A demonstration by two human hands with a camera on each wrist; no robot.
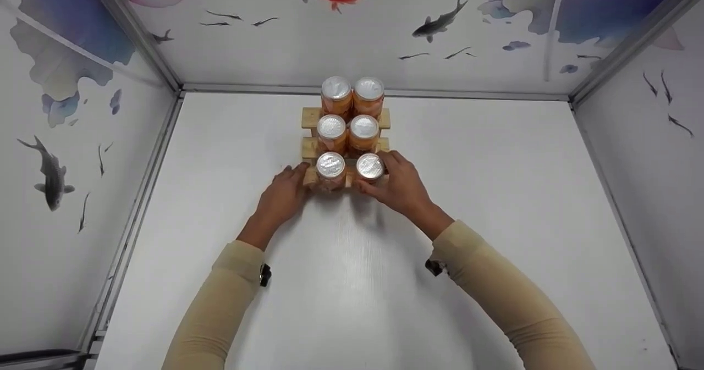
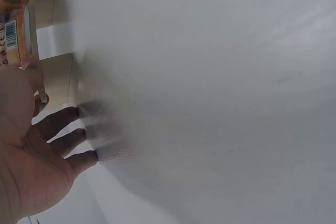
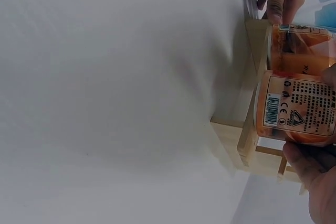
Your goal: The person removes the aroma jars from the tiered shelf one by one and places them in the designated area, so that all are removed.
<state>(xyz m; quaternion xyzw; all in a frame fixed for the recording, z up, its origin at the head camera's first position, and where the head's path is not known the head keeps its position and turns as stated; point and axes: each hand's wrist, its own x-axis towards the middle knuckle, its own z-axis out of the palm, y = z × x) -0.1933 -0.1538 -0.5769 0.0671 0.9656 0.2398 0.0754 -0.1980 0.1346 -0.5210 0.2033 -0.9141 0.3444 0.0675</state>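
Head view: wooden rack [image 1: 308,118] between both hands.

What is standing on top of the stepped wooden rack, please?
Six foil-lidded orange jars stand on the wooden rack, two per step. The rack's steps beneath them are mostly covered; both hands flank the front pair.

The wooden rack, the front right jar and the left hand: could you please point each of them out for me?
wooden rack [image 1: 309,117], head view, left end of the top slat.
front right jar [image 1: 369,166], head view, middle of its foil lid.
left hand [image 1: 281,194], head view, back of the hand.
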